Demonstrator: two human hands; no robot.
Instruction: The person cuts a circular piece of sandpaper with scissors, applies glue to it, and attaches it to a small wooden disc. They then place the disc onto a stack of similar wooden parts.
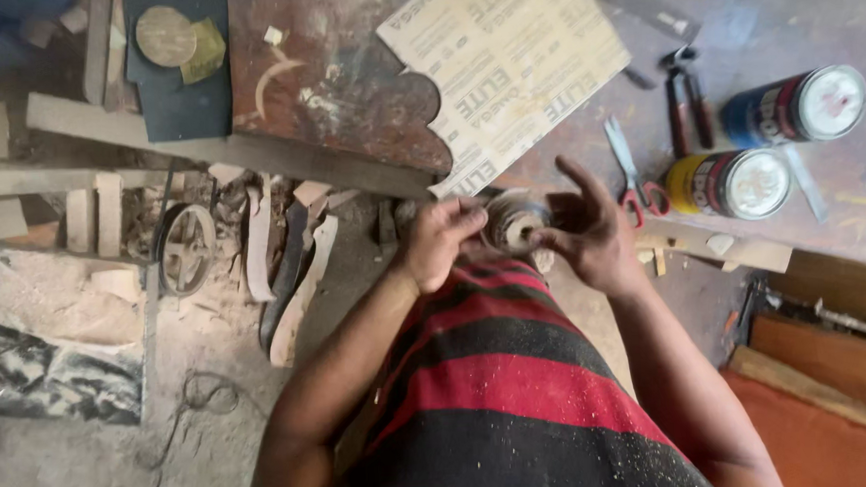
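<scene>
Small round wooden disc [516,225] gripped between left hand [440,241] and right hand [588,229] at worktop [783,14] edge; sandpaper sheet [503,65] untouched, work seemingly midway.

Between the bare left hand [438,241] and right hand [588,232] sits a small round disc of dull grey metal [513,225], matt and dusty. Just above the grip lies a beige paper sheet with a rough, matt back [503,60]. To the right of the grip are metal scissors with glossy red plastic handles [632,171] and two shiny metal cans [742,183]. Left of the grip, rough wooden offcuts [96,214] lie in sawdust.
</scene>
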